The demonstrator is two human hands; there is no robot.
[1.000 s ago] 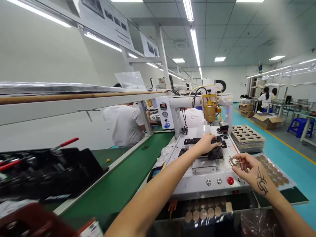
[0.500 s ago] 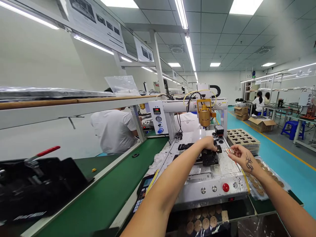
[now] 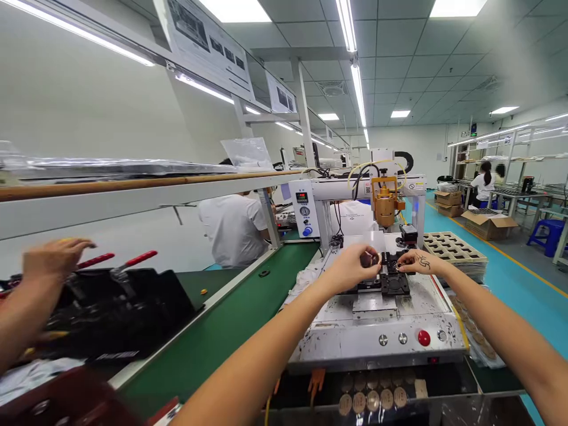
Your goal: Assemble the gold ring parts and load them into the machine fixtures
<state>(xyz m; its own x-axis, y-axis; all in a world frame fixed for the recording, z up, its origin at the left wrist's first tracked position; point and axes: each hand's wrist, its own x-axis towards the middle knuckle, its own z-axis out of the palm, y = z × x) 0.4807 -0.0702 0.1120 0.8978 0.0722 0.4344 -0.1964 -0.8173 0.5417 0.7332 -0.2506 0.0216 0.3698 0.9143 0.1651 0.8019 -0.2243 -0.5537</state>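
Note:
My left hand point(image 3: 355, 265) pinches a small round part with a dark face and coppery rim point(image 3: 371, 259), held at the left side of the black fixture point(image 3: 394, 284). My right hand point(image 3: 415, 261) has its fingertips pressed together low over the fixture's upper right; a shiny edge of a small round part shows under them, mostly hidden. The fixture lies on the white bed of a benchtop machine point(image 3: 328, 340). Behind my hands hangs the machine's gold-coloured head point(image 3: 385, 207).
A green conveyor belt point(image 3: 231, 313) runs at left. Beyond it, a co-worker's hand point(image 3: 53, 260) is over black fixtures with red-handled clamps point(image 3: 141, 258). Cut-out trays point(image 3: 457, 248) are stacked at right, beside bagged round discs point(image 3: 474, 325). More discs point(image 3: 373, 401) lie below the machine.
My left hand has come up off the fixture with a round part in it. My right hand has moved left onto the fixture. The view has turned left, bringing in a co-worker's hand.

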